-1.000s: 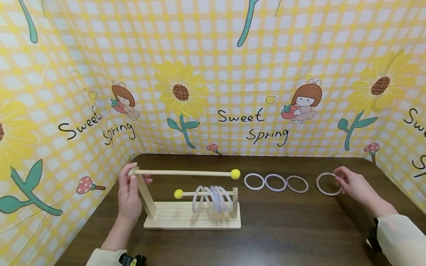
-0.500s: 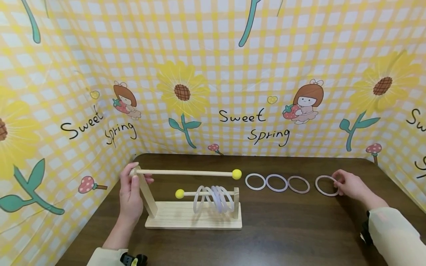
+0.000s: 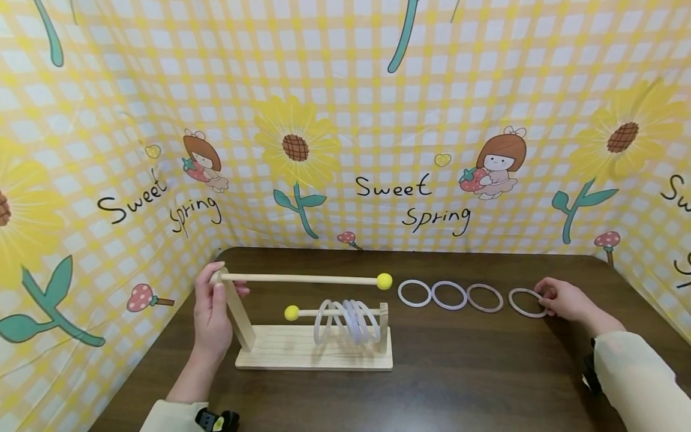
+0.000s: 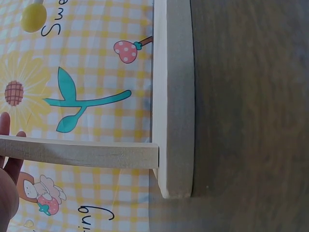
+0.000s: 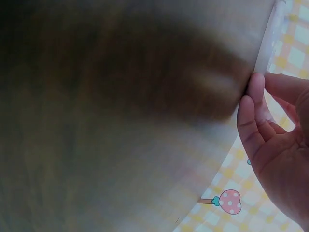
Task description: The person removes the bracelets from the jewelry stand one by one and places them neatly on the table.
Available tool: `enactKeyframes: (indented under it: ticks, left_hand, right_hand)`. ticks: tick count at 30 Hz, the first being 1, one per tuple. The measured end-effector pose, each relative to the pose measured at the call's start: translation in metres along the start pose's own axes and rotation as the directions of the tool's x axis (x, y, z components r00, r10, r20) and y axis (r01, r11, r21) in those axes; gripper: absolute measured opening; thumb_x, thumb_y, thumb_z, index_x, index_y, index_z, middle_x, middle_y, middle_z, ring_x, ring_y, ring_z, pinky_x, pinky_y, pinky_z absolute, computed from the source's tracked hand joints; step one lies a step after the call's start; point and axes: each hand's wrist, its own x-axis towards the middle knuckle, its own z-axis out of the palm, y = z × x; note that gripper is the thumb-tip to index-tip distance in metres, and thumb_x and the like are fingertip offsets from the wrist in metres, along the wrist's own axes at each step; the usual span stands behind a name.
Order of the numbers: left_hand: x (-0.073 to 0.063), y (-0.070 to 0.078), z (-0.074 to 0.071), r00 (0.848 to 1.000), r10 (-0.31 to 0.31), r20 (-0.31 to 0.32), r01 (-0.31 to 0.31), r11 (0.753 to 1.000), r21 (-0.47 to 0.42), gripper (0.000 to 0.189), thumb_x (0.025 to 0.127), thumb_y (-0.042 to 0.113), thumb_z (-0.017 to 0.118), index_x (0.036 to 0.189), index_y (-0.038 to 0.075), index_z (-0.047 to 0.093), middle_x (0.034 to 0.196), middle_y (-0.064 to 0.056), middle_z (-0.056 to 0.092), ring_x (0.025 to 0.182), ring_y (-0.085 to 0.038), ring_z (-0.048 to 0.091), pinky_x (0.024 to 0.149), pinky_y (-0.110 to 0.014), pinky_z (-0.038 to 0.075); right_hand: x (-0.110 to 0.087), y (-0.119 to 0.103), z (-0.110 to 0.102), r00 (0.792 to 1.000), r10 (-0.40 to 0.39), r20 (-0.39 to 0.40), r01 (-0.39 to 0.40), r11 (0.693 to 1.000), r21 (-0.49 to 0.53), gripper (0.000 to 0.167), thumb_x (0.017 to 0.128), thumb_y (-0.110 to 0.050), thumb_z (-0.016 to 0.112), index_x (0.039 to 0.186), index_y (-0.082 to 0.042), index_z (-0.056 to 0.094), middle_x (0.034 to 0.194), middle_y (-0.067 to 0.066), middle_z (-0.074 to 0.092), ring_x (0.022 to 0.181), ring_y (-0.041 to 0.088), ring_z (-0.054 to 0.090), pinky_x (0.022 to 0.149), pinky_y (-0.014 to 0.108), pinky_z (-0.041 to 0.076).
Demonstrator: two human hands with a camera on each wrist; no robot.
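Observation:
My left hand (image 3: 213, 315) grips the top of the tall post (image 3: 237, 315) of a wooden stand, thumb in front and fingers behind. From that post a long rod (image 3: 302, 279) with a yellow ball tip reaches right. Below it a shorter rod (image 3: 308, 313), also yellow-tipped, carries several pale rings (image 3: 353, 324) near the short post. At the right my right hand (image 3: 564, 300) pinches the right edge of a pale ring (image 3: 513, 300) lying low at the table; the right wrist view shows thumb and fingertips on its rim (image 5: 263, 58).
Three more rings lie in a row on the dark table (image 3: 459, 372): a white ring (image 3: 399, 297), a lilac ring (image 3: 434, 300) and a greyish-pink ring (image 3: 469, 302). The stand's flat base (image 3: 313, 357) sits front left. A checked cloth (image 3: 345, 120) walls the table's back and sides.
My right hand has slid a little left with the ring, bringing it nearer the row of three. The left hand keeps its hold on the post.

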Motion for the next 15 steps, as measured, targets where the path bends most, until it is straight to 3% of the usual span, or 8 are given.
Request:
enactKeyframes:
  ticks: [15]
  left_hand:
    - [-0.0005,0.0006,0.0008,1.000,0.002,-0.006,-0.002,1.000,0.007,0.033,0.104,0.000,0.029,0.133,-0.015,0.029,0.097,-0.003,0.062,0.080,-0.018,0.062,0.078,-0.021,0.053]
  right_hand:
    - [0.0030,-0.0015,0.0031,1.000,-0.009,0.014,0.008,0.999,0.031,0.014,0.087,0.009,0.062,0.097,0.011,0.053,0.067,0.003,0.055,0.056,0.014,0.053,0.047,0.025,0.046]
